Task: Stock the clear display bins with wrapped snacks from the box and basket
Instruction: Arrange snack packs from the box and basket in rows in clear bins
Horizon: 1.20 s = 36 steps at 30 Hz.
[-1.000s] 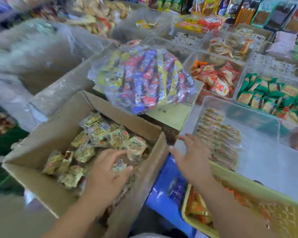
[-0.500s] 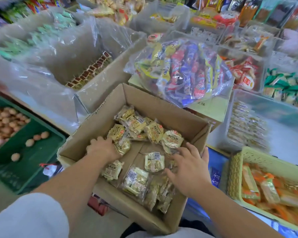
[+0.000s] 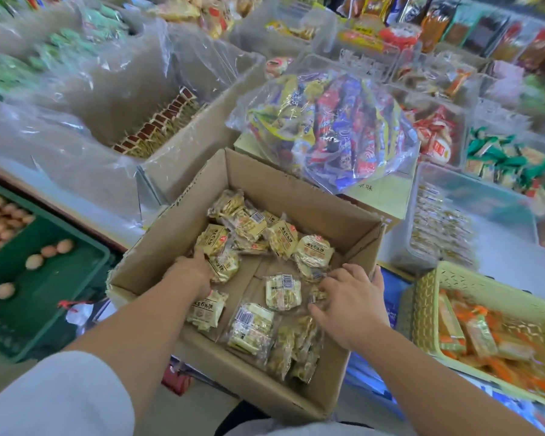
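Observation:
An open cardboard box sits in front of me with several yellow wrapped snack packets loose on its bottom. My left hand reaches into the box's left side, fingers curled round a packet there. My right hand is inside the right side, fingers bent down onto small packets near the box wall. A yellow-green basket with orange wrapped snacks stands at the right. A clear display bin behind it holds a row of pale packets.
A big clear bag of mixed red, blue and yellow snacks lies on a carton behind the box. A plastic-lined carton is at the left, and a green crate with eggs is lower left. More clear bins fill the back right.
The view has swung left and down onto the box. My right hand moved from the basket edge into the box; my left hand shifted to the left-side packets.

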### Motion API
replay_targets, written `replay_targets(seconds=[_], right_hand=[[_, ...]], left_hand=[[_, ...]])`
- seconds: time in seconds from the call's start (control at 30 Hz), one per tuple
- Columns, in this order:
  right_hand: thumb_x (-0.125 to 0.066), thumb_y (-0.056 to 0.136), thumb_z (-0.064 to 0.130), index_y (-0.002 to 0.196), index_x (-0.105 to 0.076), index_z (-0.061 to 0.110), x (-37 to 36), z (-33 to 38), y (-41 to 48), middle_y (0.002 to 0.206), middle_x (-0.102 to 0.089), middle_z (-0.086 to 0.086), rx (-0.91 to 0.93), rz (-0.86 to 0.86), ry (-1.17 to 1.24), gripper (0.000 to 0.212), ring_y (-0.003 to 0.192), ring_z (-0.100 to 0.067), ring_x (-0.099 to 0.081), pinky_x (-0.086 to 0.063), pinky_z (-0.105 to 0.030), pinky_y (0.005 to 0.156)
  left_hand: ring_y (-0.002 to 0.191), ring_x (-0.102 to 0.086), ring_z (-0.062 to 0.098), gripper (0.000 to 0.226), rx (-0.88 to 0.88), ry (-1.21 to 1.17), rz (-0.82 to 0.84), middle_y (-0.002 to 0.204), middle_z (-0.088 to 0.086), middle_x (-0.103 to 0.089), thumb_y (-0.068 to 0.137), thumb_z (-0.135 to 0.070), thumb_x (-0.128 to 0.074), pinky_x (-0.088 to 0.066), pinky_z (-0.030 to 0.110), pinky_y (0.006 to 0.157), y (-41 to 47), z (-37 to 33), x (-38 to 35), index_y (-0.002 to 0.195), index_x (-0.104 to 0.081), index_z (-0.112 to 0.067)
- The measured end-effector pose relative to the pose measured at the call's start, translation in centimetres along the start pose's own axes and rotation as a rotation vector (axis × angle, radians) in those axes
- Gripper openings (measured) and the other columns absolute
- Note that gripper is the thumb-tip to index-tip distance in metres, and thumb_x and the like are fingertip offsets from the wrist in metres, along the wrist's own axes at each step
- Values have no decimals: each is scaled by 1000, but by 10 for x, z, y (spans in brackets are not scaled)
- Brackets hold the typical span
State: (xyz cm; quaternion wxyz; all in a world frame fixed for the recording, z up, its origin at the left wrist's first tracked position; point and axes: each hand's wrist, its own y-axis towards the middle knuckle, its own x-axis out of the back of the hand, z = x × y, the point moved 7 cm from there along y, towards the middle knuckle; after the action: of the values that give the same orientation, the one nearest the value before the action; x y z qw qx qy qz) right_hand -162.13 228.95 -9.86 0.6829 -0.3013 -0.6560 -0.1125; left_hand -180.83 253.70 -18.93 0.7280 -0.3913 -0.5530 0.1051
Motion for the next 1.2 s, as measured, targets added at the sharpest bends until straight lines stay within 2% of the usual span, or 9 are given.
replay_targets(seconds=[0.2, 0.37, 0.5, 0.6, 0.67, 0.83, 0.9, 1.0, 1.2], right_hand=[[-24, 80, 77, 115, -67, 38, 2, -2, -3, 120, -62, 15, 13, -16, 33, 67, 129, -18, -43, -10, -64, 115], [-32, 80, 83, 132, -54, 44, 7, -4, -4, 137, -53, 19, 42, 16, 155, 69, 140, -16, -33, -6, -67, 118], [-43, 72, 90, 147, -23, 50, 35, -10, -13, 153, -35, 19, 172, -85, 423, 87, 153, -18, -10, -7, -59, 122], [-60, 69, 84, 150, -16, 54, 60, -25, -28, 163, -15, 16, 373, -181, 614, 97, 152, -12, -9, -17, -46, 122], [-71, 70, 74, 151, -17, 54, 72, -42, -37, 166, -4, 16, 479, -189, 676, 100, 152, -13, -11, -22, -38, 119], [-73, 77, 60, 150, -41, 38, 79, -106, -45, 164, -19, 10, 585, -239, 622, 83, 144, -19, -28, -29, -36, 116], [-68, 81, 59, 148, -46, 39, 76, -136, -43, 162, -26, 13, 570, -246, 670, 73, 142, -10, -30, -24, -26, 115], [-73, 86, 48, 142, -55, 38, 70, -174, -40, 156, -36, 17, 532, -262, 780, 60, 141, -1, -33, -22, -16, 115], [-59, 85, 67, 127, -62, 42, 47, -231, -25, 123, -67, 24, 283, -23, 1398, 49, 116, 4, -61, -47, -19, 97]], left_hand=[[84, -61, 26, 52, -179, -95, -162, 104, 7, -58, 89, -7, -55, -51, 36, 65, -36, -4, 35, 139, -43, -20], [81, -66, 10, 64, -350, -705, -347, 114, -6, -63, 84, -19, -79, -56, 29, 59, -100, -6, 58, 124, -43, -54], [112, -56, 6, 92, -397, -1368, -247, 124, -17, -55, 76, -14, -89, -51, 31, 84, -153, -42, 51, 131, -40, -69], [124, -60, 19, 98, -403, -1631, -120, 134, -5, -60, 62, -14, -97, -52, 48, 99, -181, -90, 41, 139, -51, -54], [115, -69, 28, 93, -415, -1740, -40, 129, 5, -68, 56, -10, -96, -56, 47, 93, -198, -127, 38, 135, -59, -42], [74, -74, 25, 72, -423, -1812, 57, 99, 2, -78, 60, -29, -89, -58, 39, 61, -229, -217, 34, 129, -65, -31], [90, -75, 35, 50, -465, -1861, 120, 104, 5, -79, 75, -43, -83, -61, 49, 71, -233, -247, 34, 122, -73, -29], [113, -68, 44, 60, -447, -1966, 242, 126, 21, -70, 87, -61, -62, -54, 60, 92, -238, -285, 31, 121, -74, -14], [82, -76, 31, 67, -204, -1965, 209, 111, 16, -76, 97, -65, -41, -61, 45, 63, -229, -338, 16, 129, -67, -12]])
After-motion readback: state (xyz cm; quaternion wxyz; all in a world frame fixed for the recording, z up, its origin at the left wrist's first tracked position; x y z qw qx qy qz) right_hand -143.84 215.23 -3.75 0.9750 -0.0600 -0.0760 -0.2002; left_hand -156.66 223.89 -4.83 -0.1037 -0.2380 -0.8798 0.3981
